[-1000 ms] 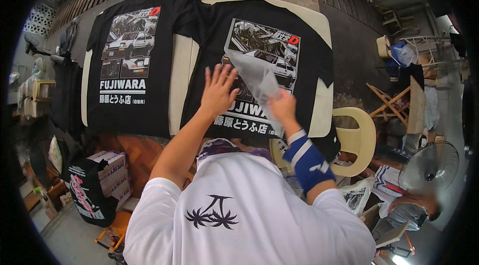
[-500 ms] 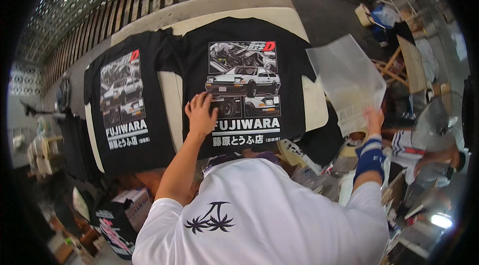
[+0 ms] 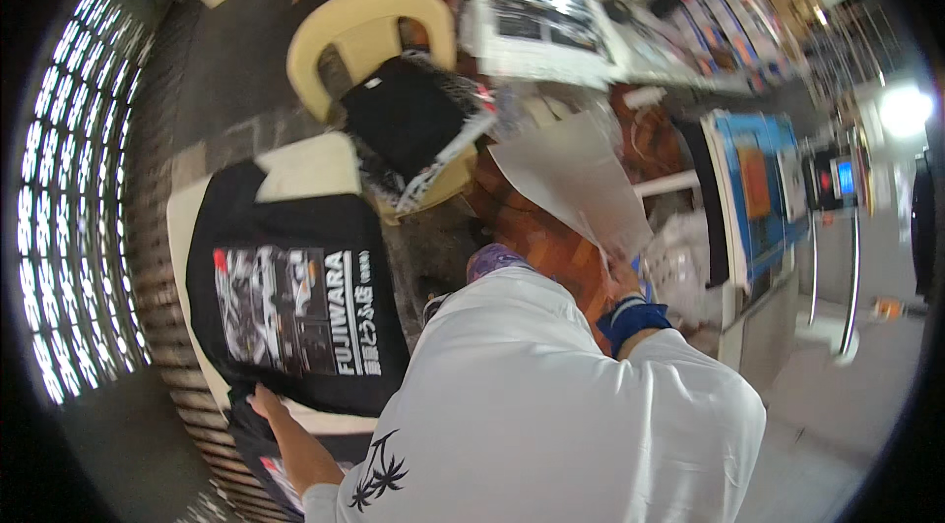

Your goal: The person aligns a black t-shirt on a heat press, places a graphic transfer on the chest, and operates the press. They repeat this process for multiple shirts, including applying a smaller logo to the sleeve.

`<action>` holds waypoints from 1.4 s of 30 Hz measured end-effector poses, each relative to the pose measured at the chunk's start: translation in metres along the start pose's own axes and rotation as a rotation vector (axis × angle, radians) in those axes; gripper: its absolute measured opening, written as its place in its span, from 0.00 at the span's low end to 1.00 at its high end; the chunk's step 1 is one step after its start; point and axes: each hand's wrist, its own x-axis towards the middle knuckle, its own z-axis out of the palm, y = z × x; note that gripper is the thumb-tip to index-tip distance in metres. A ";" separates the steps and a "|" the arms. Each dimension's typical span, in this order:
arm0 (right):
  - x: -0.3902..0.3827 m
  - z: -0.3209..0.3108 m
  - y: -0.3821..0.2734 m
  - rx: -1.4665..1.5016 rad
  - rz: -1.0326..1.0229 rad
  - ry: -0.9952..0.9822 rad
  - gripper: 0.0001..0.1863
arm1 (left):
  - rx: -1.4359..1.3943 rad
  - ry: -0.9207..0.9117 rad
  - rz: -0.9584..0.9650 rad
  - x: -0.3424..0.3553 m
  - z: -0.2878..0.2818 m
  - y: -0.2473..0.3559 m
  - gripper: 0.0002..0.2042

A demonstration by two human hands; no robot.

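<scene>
My right hand (image 3: 618, 275) grips a large translucent sheet (image 3: 566, 184) by its lower end, held out to my right above the wooden floor. My left hand (image 3: 267, 403) reaches back to the pale table (image 3: 202, 203), at the near edge of a black T-shirt (image 3: 266, 218) with a white and red car print; its fingers are small and blurred, so their grip is unclear. A second black printed shirt shows partly at the bottom, behind my forearm.
A cream plastic chair (image 3: 320, 16) holds folded dark garments (image 3: 399, 115). A cluttered work surface (image 3: 600, 46) with a printed sheet stands at the top. A blue-topped machine (image 3: 758, 208) with a small screen is at the right; a perforated wall (image 3: 69, 188) is at the left.
The sheet has been peeled off the right-hand shirt's print and carried rightward in my right hand. My view has swung right toward the chair and machine, while my left hand trails at the table.
</scene>
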 end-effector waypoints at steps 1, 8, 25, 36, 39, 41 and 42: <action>-0.012 -0.001 -0.021 -0.078 0.060 -0.015 0.20 | 0.081 0.074 0.095 0.007 0.001 0.018 0.28; 0.052 -0.007 -0.008 0.040 0.263 0.091 0.14 | 0.173 0.195 0.260 -0.082 0.037 0.105 0.28; 0.294 -0.009 -0.127 1.722 0.773 -0.277 0.47 | 0.538 -0.508 1.571 -0.549 0.130 0.168 0.10; 0.192 -0.051 -0.110 0.999 0.710 -0.905 0.32 | 0.175 -1.216 1.343 -0.628 0.174 0.124 0.11; 0.074 -0.016 -0.083 1.055 0.277 -0.621 0.25 | 0.110 -1.542 1.386 -0.644 0.175 0.103 0.11; 0.002 -0.012 -0.050 1.247 0.415 -0.096 0.22 | 0.049 -1.682 1.383 -0.662 0.175 0.086 0.15; -0.031 -0.030 -0.031 1.268 0.599 0.038 0.21 | 0.019 -1.686 1.351 -0.671 0.179 0.078 0.14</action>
